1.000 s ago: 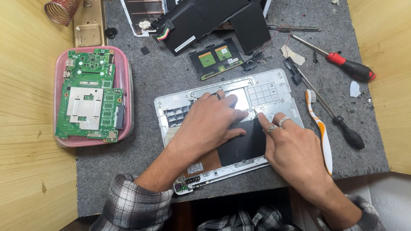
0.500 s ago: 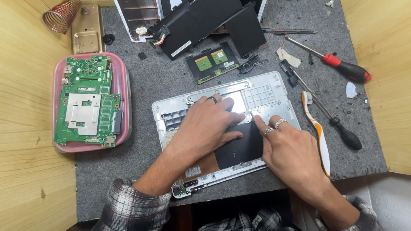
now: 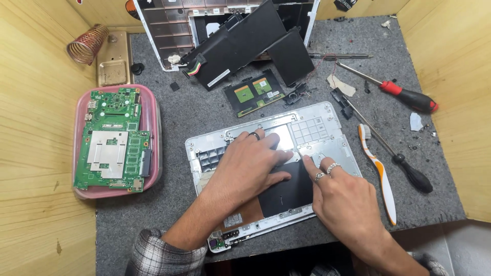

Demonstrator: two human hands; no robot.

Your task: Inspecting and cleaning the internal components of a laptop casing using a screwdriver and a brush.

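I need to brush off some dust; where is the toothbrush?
In the head view the toothbrush lies on the grey mat, right of the laptop shell and the right hand, beside a black-handled screwdriver.

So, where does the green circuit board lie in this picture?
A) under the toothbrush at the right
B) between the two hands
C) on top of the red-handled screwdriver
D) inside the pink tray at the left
D: the green circuit board rests inside the pink tray at the left of the grey mat, apart from both hands.
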